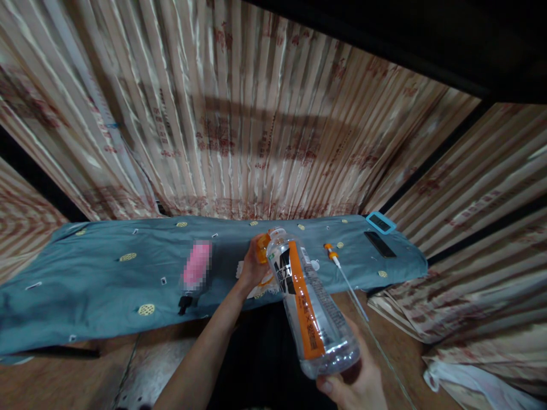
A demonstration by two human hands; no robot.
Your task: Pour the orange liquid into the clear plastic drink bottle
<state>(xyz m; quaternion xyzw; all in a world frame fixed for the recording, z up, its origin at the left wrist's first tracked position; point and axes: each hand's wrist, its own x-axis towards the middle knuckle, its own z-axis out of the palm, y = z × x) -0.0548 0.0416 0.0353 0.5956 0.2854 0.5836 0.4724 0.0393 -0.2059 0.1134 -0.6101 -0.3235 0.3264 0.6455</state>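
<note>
A large clear plastic bottle (pixel 314 319) with an orange, black and silver label is tilted across the middle, its open neck up and to the left. My right hand (pixel 356 376) is closed around its base. My left hand (pixel 255 265) grips a small translucent orange object (pixel 262 248) beside the bottle's mouth; fingers cover much of it, so its kind is unclear. Below that hand, a white lacy piece (pixel 256 293) with something orange on it lies partly hidden. Right of the bottle lies a pump head (pixel 332 254) with an orange collar and long clear tube.
The bed-like surface has a blue patterned cloth (pixel 102 290). On it lie a pink, blurred bottle (pixel 197 265) with a black top, a dark phone (pixel 380 244) and a blue-framed device (pixel 380 222). Pleated curtains (pixel 256 114) hang behind. A white bag (pixel 478 384) lies lower right.
</note>
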